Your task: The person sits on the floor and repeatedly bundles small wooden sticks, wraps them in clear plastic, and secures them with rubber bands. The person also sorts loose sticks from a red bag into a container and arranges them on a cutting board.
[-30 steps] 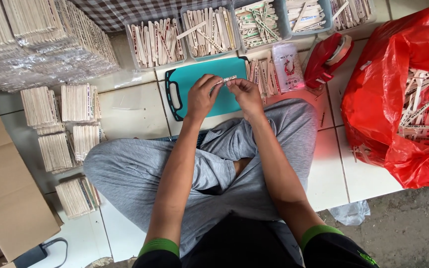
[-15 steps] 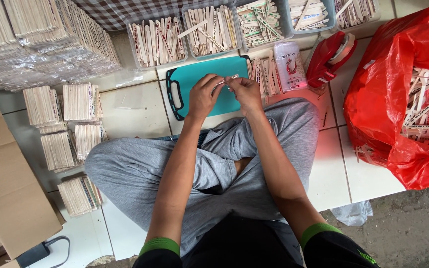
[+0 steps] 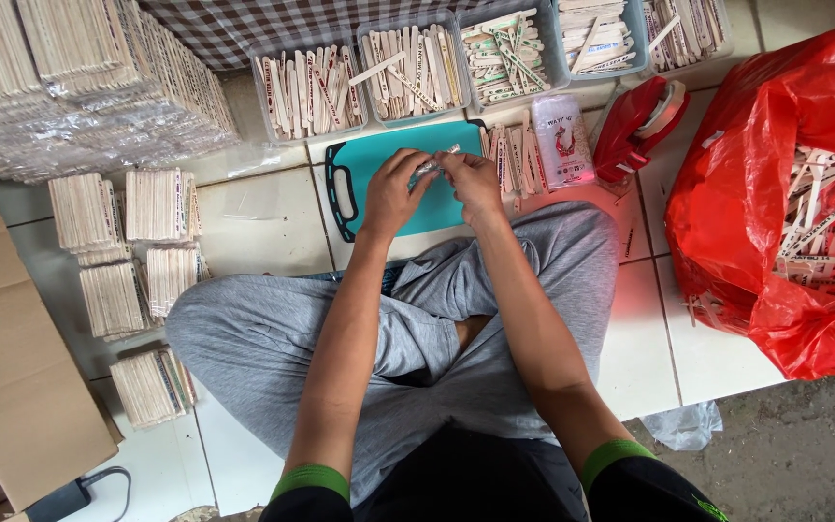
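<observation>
Here both hands (image 3: 434,182) pinch thin pale stick bundle (image 3: 434,162) over teal board (image 3: 379,162).

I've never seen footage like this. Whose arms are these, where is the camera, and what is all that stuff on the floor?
No machine here: a person sits cross-legged on a tiled floor, and the camera is worn on their head, looking down. The left hand and right hand meet over a teal cutting board, together pinching a small bundle of flat wooden sticks. Beyond lie clear tubs of sticks. At the person's left sit wrapped stick bundles and a cardboard box. At the right are a red tape dispenser and a red plastic bag holding more sticks.
</observation>
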